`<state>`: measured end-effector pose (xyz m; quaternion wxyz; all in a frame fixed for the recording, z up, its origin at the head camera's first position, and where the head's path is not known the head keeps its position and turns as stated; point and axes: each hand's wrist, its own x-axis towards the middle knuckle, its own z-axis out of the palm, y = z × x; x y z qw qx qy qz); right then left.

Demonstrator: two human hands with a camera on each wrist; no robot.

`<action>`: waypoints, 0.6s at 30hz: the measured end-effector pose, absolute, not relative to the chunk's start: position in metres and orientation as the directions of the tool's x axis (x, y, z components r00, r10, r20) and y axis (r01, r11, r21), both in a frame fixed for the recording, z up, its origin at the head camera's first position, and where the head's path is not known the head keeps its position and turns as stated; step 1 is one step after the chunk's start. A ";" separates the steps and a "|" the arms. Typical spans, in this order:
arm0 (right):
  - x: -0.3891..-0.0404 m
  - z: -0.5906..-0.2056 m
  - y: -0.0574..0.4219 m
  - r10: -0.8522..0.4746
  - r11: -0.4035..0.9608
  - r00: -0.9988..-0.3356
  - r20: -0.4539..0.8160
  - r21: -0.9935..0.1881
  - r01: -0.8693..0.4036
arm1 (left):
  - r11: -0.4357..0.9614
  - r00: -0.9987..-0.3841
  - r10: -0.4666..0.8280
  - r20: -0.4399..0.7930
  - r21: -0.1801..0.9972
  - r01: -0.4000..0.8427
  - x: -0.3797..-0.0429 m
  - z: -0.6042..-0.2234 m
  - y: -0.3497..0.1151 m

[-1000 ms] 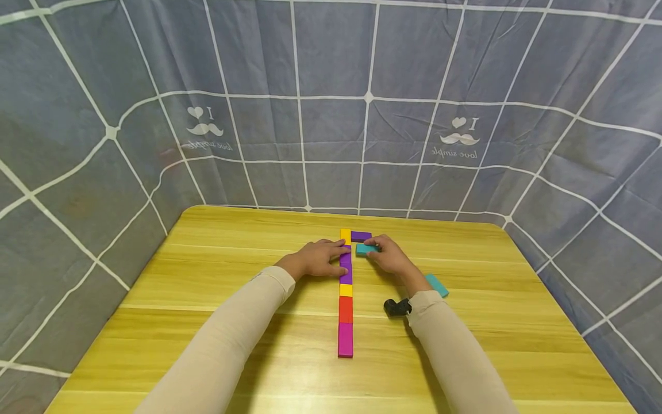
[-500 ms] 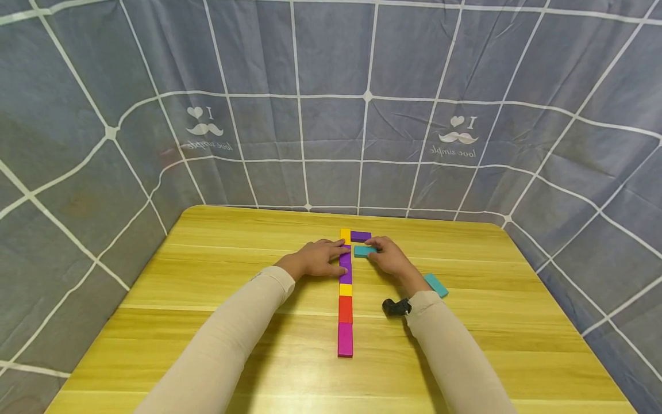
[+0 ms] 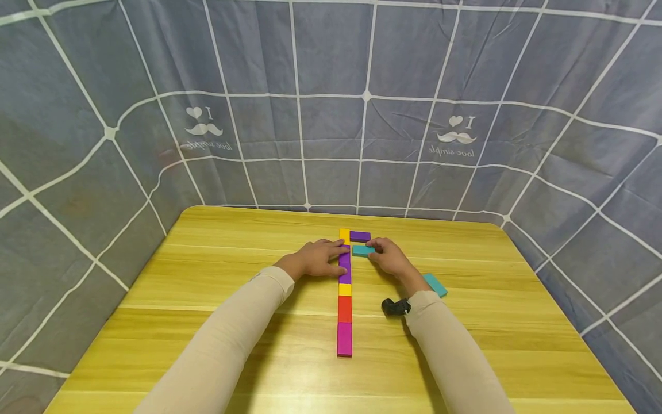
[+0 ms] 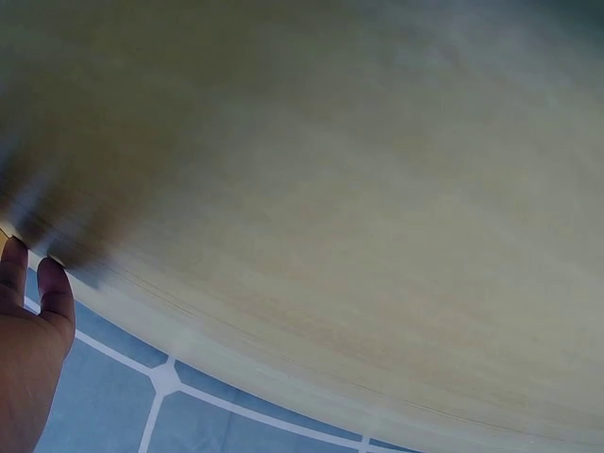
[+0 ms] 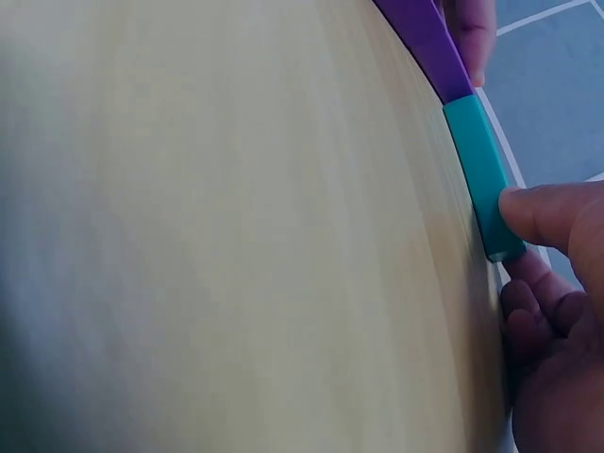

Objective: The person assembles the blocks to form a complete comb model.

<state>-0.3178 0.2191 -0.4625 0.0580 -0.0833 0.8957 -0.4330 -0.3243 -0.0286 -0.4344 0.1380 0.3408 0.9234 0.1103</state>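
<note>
A straight line of coloured blocks lies on the table, with a magenta block (image 3: pixel 344 339) nearest, then a red block (image 3: pixel 345 309), a small yellow block (image 3: pixel 345 290), purple blocks (image 3: pixel 345 278) and a yellow block (image 3: pixel 344 234) at the far end. My left hand (image 3: pixel 314 259) rests on the purple part, fingers extended across it and thumb lower down. Between thumb and fingers my right hand (image 3: pixel 391 259) pinches one end of a teal block (image 3: pixel 360 251); its free end is right at the line's right side. In the right wrist view this teal block (image 5: pixel 479 175) meets purple.
Another purple block (image 3: pixel 360 236) extends right from the line's far end, just beyond the held teal block. A second teal block (image 3: pixel 435 284) lies by my right forearm. A black device (image 3: pixel 395 307) sits at my right wrist. Grey gridded curtain (image 3: pixel 331 126) surrounds the table.
My right hand has slid the teal block slightly left, up to the line, and a little nearer to me. The left hand has stayed in place.
</note>
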 end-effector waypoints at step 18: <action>-0.324 -0.468 0.212 -0.178 0.660 -0.984 0.027 -0.738 -0.140 | 0.734 -0.723 0.669 -0.171 0.300 0.609 -0.328 -0.438 -0.030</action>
